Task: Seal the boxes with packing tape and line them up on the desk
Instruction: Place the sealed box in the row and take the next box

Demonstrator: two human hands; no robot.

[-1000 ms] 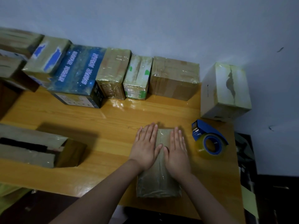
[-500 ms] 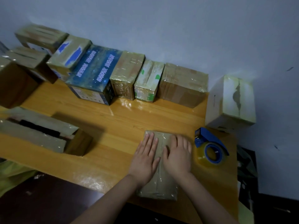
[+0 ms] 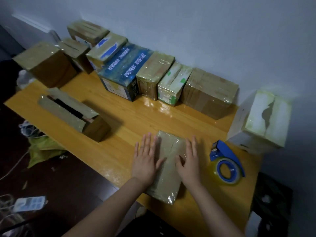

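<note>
A small flat brown box (image 3: pixel 168 161) wrapped in clear tape lies near the front edge of the wooden desk (image 3: pixel 130 127). My left hand (image 3: pixel 147 161) rests flat on its left side, fingers spread. My right hand (image 3: pixel 189 161) lies flat on its right side. Neither hand grips anything. A blue tape dispenser (image 3: pixel 225 165) with a roll of clear tape sits just right of the box. A row of taped boxes (image 3: pixel 153 74) stands along the wall at the back. An unsealed brown box (image 3: pixel 73 113) with open flaps lies to the left.
A white box (image 3: pixel 263 120) stands at the desk's right end by the wall. Two more brown boxes (image 3: pixel 46 64) sit at the far left. On the dark floor to the left lie a power strip (image 3: pixel 29 203), cables and a yellow-green bag (image 3: pixel 42 149).
My hands slid back toward me and apart, from the box's middle seam out to its two sides. The camera view swung left and down, showing more floor.
</note>
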